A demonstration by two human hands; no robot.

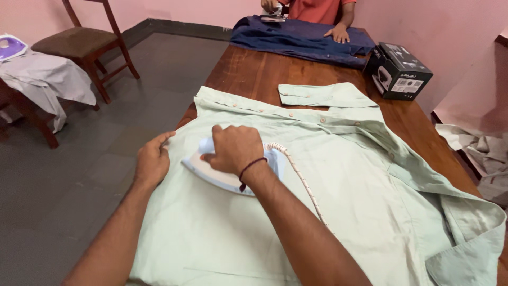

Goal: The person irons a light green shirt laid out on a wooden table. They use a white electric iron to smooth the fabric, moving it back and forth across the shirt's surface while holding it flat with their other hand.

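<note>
On the near end of the wooden table [248, 71], a pale green shirt [338, 196] lies spread flat. The right hand [233, 148] is clamped around the handle of a white-and-blue iron [214, 172] resting on the shirt. The left hand [152, 161] presses the shirt's left edge, fingers flat and unclosed. Farther off, a black box [398, 70]; beyond it, another person's hand [337, 34] on a dark blue garment [296, 37].

One package: black cardboard box [398, 70], oblong, near far right edge of wooden tabletop [254, 74]. Pale label patch on its facing side; end panel carries what looks like a product picture. No signs, no screens.
</note>
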